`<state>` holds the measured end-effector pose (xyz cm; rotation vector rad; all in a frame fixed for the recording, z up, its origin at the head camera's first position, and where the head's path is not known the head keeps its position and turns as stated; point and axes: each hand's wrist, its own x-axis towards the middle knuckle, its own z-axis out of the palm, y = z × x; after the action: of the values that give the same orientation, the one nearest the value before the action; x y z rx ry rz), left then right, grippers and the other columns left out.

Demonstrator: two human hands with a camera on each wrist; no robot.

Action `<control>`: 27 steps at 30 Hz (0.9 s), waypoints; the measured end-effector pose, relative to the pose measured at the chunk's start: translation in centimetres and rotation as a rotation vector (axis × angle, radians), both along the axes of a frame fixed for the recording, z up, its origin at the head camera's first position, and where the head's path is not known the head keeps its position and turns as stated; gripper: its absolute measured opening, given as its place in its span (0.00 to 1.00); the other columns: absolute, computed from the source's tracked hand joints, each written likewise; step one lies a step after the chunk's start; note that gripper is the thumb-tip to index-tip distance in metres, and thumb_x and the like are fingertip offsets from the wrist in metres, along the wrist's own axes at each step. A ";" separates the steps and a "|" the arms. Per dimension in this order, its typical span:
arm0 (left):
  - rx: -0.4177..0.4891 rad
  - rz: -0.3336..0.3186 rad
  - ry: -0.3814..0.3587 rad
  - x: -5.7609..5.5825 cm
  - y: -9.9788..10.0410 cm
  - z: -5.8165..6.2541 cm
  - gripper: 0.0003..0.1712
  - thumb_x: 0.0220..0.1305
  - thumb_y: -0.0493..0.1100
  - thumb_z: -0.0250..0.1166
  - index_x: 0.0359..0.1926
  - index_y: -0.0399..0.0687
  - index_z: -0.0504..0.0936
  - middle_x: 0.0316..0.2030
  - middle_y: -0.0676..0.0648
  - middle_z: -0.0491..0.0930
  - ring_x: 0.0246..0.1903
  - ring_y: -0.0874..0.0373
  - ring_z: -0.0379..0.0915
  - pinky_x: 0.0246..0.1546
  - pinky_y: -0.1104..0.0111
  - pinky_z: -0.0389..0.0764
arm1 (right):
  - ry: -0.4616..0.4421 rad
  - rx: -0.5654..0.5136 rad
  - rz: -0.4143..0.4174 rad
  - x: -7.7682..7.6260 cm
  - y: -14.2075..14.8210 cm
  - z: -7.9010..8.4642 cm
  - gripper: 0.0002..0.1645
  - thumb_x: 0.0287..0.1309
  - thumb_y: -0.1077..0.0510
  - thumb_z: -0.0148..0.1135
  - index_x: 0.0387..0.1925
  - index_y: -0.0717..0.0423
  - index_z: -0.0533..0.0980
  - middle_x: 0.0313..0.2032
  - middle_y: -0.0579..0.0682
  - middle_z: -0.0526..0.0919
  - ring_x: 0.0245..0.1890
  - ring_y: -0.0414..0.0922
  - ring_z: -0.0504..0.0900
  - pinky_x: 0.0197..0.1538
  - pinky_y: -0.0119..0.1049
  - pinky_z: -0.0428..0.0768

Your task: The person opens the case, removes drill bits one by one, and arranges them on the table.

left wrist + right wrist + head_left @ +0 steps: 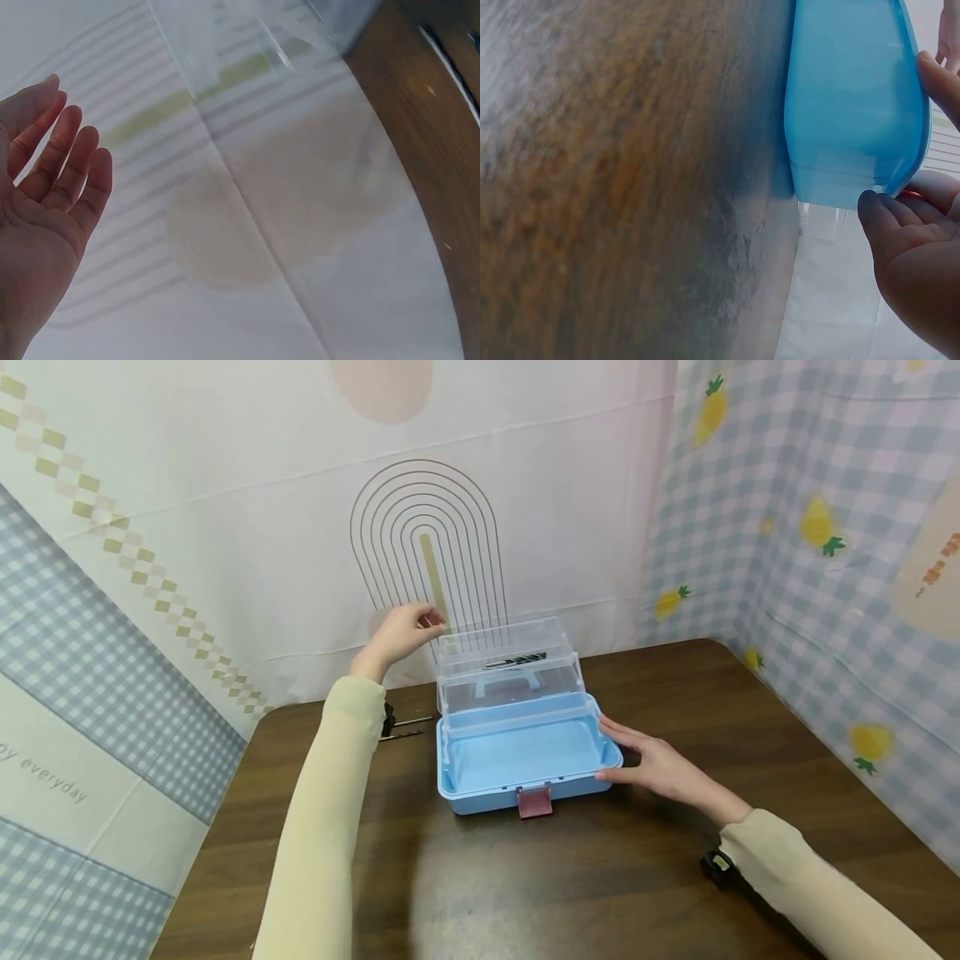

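A light blue plastic toolbox with fold-up clear trays stands opened out on the table. Its base holds nothing, and a dark red latch hangs at its front. Several thin dark rods that look like drill bits lie in the upper clear tray. My right hand holds the right end of the base, thumb and fingers spread round its rim. Near the trays' upper left corner, my left hand is raised, fingers loosely bent; the left wrist view shows nothing in it.
Two thin rods lie on the dark wooden table left of the toolbox, partly behind the left sleeve. A patterned cloth hangs right behind the table, and a checked one along its right side.
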<state>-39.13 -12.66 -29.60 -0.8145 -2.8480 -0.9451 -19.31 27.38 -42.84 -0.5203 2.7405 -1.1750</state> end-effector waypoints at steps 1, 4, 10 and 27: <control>-0.001 -0.011 0.003 -0.1 0.4 0.1 0.12 0.72 0.44 0.63 0.49 0.41 0.82 0.43 0.44 0.81 0.46 0.50 0.76 0.47 0.57 0.78 | -0.001 0.001 0.000 0.0 0.0 0.0 0.55 0.58 0.38 0.71 0.78 0.54 0.56 0.77 0.58 0.53 0.74 0.63 0.55 0.67 0.65 0.63; -0.001 -0.045 0.010 -0.3 1.8 0.6 0.12 0.72 0.45 0.63 0.49 0.42 0.82 0.43 0.45 0.81 0.45 0.51 0.75 0.46 0.58 0.78 | -0.003 0.003 -0.004 -0.1 -0.1 0.0 0.55 0.58 0.38 0.71 0.78 0.54 0.56 0.77 0.59 0.53 0.74 0.62 0.55 0.67 0.63 0.65; -0.009 -0.090 0.016 -0.4 4.4 1.7 0.12 0.72 0.46 0.63 0.50 0.44 0.82 0.43 0.46 0.81 0.44 0.53 0.76 0.46 0.60 0.78 | -0.011 0.008 -0.004 -0.2 -0.1 0.0 0.56 0.58 0.37 0.71 0.78 0.54 0.56 0.77 0.58 0.53 0.74 0.63 0.55 0.67 0.64 0.64; -0.125 -0.200 -0.018 -0.2 9.5 0.8 0.10 0.72 0.44 0.64 0.49 0.45 0.82 0.41 0.48 0.81 0.41 0.55 0.76 0.43 0.62 0.78 | -0.015 0.000 -0.005 -0.1 -0.1 0.1 0.55 0.58 0.38 0.71 0.78 0.53 0.56 0.77 0.58 0.53 0.75 0.62 0.54 0.67 0.64 0.63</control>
<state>-39.32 -3.18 -28.81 -1.1271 -2.9072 -0.8007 -19.39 27.24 -42.74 -0.5029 2.7311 -1.1753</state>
